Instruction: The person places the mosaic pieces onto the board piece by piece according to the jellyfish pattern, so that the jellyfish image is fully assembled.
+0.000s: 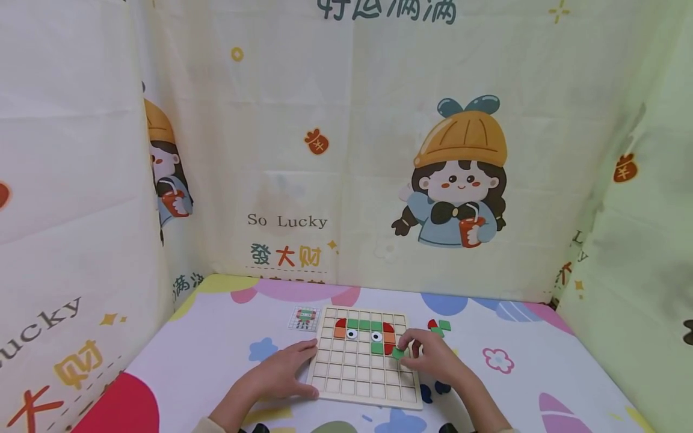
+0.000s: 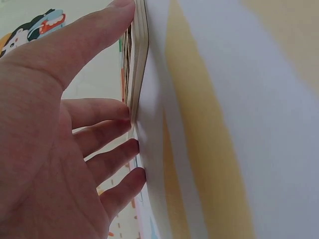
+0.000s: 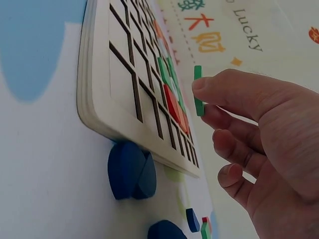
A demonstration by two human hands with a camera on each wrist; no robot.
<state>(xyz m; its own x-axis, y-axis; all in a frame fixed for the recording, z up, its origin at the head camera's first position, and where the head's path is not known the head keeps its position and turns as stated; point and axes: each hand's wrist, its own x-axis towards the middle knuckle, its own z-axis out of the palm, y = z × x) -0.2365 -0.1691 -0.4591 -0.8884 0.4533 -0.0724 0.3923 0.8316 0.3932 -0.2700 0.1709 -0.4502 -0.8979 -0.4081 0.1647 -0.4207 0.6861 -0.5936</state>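
Nearest the camera, in the lower middle of the head view, the left hand (image 1: 281,373) lies flat with straight fingers against the left edge of the wooden grid board (image 1: 357,385). The left wrist view shows its fingertips (image 2: 130,113) touching the board's edge (image 2: 140,55), gripping nothing, just bracing it.

To the right of it, the right hand (image 1: 433,358) pinches a small green tile (image 1: 398,353) between thumb and forefinger. In the right wrist view the tile (image 3: 198,92) hangs on edge just above the board (image 3: 114,74), clear of the cells, near the red and green tiles (image 3: 172,99) already seated in the grid.

Further up the board sits a partly built figure: green, orange and red tiles with two round eyes (image 1: 352,334). Beyond the board's upper left corner lies a small pattern card (image 1: 304,318). At upper right of the board a few spare red and green pieces (image 1: 438,326) rest on the tablecloth (image 1: 216,337), and dark blue pieces (image 3: 130,171) lie just beside the board's near right edge.

To seat the tile well, it likely needs turning flat, with its corners squared to one empty cell next to the placed tiles, then lowering straight down. The left hand's brace should keep the board from sliding. A check against the card would confirm the cell
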